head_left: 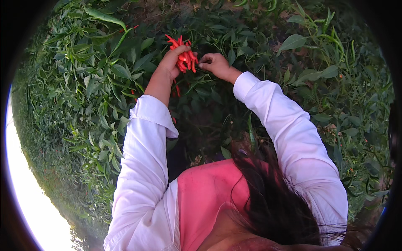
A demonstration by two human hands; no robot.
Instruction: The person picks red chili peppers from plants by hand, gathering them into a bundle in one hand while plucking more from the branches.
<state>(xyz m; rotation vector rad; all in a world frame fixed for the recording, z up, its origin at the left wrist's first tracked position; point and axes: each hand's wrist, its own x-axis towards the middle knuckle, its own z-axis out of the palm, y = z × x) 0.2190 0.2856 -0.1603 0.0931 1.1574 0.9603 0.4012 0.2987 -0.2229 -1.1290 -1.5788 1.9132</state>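
Observation:
A thick bunch of red chili peppers (186, 61) fills my left hand (169, 61), whose thumb lies across the top of it. Close to the bunch's right side is my right hand (215, 66), with thumb and fingers pinched together at the edge of the foliage. Whatever sits between those fingertips, if anything, is too small to make out. Below my left hand, another red chili (178, 90) hangs by the wrist. Both arms reach forward in white sleeves over the chili plants (205, 90).
Dense leafy plants surround me on both sides. A long green chili (100, 15) hangs at the upper left, and another green chili (251, 129) stands near my right forearm. Thin stems and leaves (293, 42) spread at the upper right.

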